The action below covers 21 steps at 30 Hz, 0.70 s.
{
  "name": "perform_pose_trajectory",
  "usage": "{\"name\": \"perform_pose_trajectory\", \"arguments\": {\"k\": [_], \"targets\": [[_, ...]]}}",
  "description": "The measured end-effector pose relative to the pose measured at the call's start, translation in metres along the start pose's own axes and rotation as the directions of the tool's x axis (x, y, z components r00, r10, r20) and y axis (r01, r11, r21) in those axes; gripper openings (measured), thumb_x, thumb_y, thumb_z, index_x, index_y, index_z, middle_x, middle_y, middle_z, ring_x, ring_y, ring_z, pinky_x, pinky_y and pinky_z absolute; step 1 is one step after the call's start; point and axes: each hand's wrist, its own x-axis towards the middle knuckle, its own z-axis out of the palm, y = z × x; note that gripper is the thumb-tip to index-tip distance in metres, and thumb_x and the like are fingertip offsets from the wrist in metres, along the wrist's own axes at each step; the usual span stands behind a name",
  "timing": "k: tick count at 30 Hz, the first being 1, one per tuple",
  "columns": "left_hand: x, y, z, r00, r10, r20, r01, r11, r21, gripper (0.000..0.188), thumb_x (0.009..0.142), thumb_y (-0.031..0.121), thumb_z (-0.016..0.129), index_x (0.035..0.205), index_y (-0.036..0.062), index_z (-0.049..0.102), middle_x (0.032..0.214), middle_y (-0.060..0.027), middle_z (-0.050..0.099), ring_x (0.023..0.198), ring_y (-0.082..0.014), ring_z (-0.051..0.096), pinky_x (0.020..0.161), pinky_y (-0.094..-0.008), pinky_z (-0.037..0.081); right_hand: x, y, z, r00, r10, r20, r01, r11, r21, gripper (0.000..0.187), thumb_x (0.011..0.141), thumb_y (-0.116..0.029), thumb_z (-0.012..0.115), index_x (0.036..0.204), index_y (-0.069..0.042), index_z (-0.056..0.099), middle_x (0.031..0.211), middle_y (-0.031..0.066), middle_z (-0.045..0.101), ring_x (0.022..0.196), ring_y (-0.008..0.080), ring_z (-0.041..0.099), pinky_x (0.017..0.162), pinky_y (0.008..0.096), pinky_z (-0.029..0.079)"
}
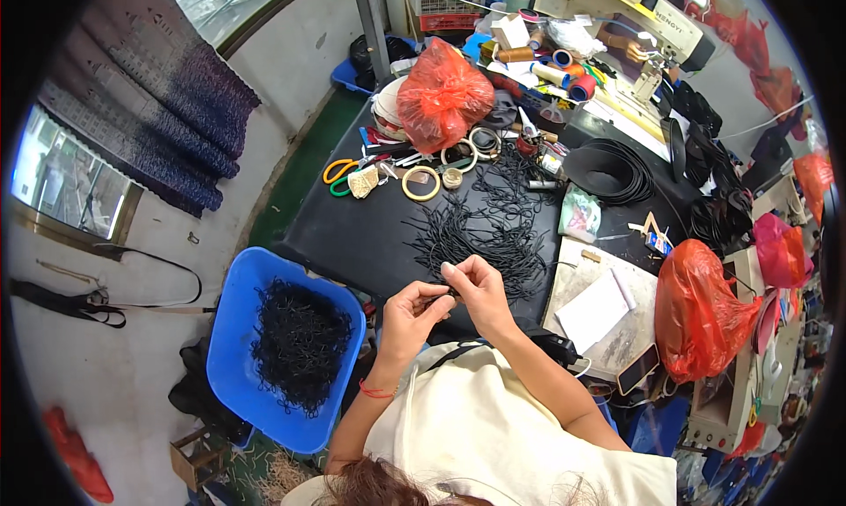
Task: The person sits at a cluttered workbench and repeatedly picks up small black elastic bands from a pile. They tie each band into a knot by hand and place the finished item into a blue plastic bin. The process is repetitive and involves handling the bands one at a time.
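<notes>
Near the table's front edge, my left hand (412,319) and my right hand (480,296) meet, thumbs and fingers pinched close together. Between the fingertips shows a small bit of thin black cord, mostly hidden by the fingers. Just beyond them, a loose heap of thin black cords (498,252) spreads over the black tabletop (352,233). To my left stands a blue plastic tub (231,365) holding a tangle of short black cords (300,347).
Scissors (340,171), tape rolls (420,184) and a red plastic bag (445,92) lie at the far side. Coiled black strips (608,171), a board with white paper (597,312), a phone (637,369) and another red bag (705,312) are rightward. A sewing machine (648,30) stands behind.
</notes>
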Motion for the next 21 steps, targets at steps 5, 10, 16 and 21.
{"name": "perform_pose_trajectory", "arguments": {"k": [5,10,16,21], "targets": [[0.002,-0.003,-0.009,0.999,0.032,0.030,-0.033,0.999,0.022,0.016,0.082,0.007,0.065,0.095,-0.0016,0.060,0.079,-0.0029,0.063,0.071,-0.0047,0.057,0.063,-0.0176,0.046,0.000,-0.012,-0.003,0.987,0.092,0.135,-0.090,0.996,-0.018,0.028,0.086,-0.028,0.061,0.071,-0.006,0.052,0.059,-0.0045,0.048,0.054,0.0024,0.041,0.050,0.0183,0.033],[0.003,-0.004,-0.010,0.993,-0.069,0.091,0.066,0.997,0.030,0.018,0.084,0.012,0.064,0.094,-0.0016,0.059,0.079,-0.0037,0.062,0.070,-0.0051,0.057,0.063,-0.0184,0.046,-0.002,-0.009,-0.001,0.994,0.003,0.114,0.009,0.995,-0.104,0.033,0.086,-0.021,0.063,0.061,-0.007,0.046,0.056,-0.0062,0.042,0.052,0.0016,0.033,0.046,0.0199,0.026],[0.000,-0.006,-0.006,0.996,-0.066,0.062,0.069,0.997,-0.046,0.017,0.086,0.010,0.061,0.097,-0.0023,0.060,0.082,-0.0046,0.063,0.072,-0.0067,0.058,0.067,-0.0202,0.047,-0.002,0.000,-0.003,0.996,-0.067,0.066,0.071,0.996,-0.055,0.033,0.085,-0.018,0.063,0.060,-0.005,0.046,0.055,-0.0053,0.041,0.052,0.0030,0.033,0.046,0.0216,0.027],[0.001,-0.004,-0.001,0.999,-0.017,0.035,0.020,0.998,-0.066,0.021,0.086,0.009,0.060,0.103,-0.0029,0.059,0.083,-0.0043,0.063,0.073,-0.0075,0.058,0.067,-0.0203,0.048,0.001,0.002,0.000,0.892,-0.451,-0.002,0.419,0.830,-0.369,0.025,0.081,-0.017,0.066,0.066,0.000,0.055,0.057,-0.0002,0.046,0.053,0.0077,0.039,0.047,0.0239,0.031]]}}
